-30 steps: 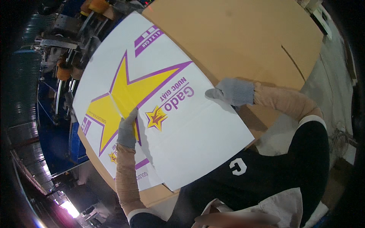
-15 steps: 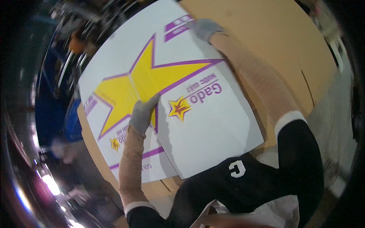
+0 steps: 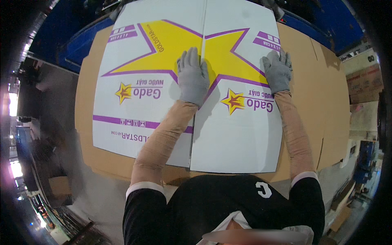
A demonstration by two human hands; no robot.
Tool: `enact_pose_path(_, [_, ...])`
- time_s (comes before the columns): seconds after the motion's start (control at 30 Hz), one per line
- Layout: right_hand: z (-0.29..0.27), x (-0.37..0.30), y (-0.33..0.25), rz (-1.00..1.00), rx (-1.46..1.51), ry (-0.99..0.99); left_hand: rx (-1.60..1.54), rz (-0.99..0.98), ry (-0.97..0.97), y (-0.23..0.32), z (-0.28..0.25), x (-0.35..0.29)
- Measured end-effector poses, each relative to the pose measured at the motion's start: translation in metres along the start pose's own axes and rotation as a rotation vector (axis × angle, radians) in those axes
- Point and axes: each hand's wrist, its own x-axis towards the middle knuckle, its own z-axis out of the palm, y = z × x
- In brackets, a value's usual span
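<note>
A white printed cardboard carton [image 3: 237, 143], with a large purple-edged yellow star, lies flat in front of me. A seam runs down its middle, from the far edge to the near one. Pressed flat beside that seam, over the star, is my left hand [image 3: 192, 75] in a grey knit glove, fingers stretched out. My right hand [image 3: 278, 71], gloved the same way, rests at the carton's right edge by the star's tip. Its fingers are extended and thumb apart. Underneath lies a larger brown cardboard sheet [image 3: 314, 102], showing on both sides.
Another person's dark gloved hand [image 3: 272, 7] is at the carton's far right corner, with a second dark shape [image 3: 118, 10] at the far left corner. Blue machinery [image 3: 81, 47] stands beyond the far edge. Brown cardboard boxes [image 3: 363, 83] are stacked at right.
My view has turned, so the carton now appears squarer to me. My left hand now lies flat by the seam, and my right hand has come nearer along the right edge.
</note>
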Motion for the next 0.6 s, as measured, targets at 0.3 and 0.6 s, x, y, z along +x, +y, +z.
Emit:
enact_pose_path(0.3, [-0.037,-0.041,-0.048,-0.163,0.078,0.041,-1.447,-0.512,0.289,-0.064,-0.021,0.023])
enact_pose_path(0.6, [-0.117,-0.11,-0.091,-0.17,0.217,-0.106,-1.149,-0.581,0.103,-0.059,-0.089,-0.035])
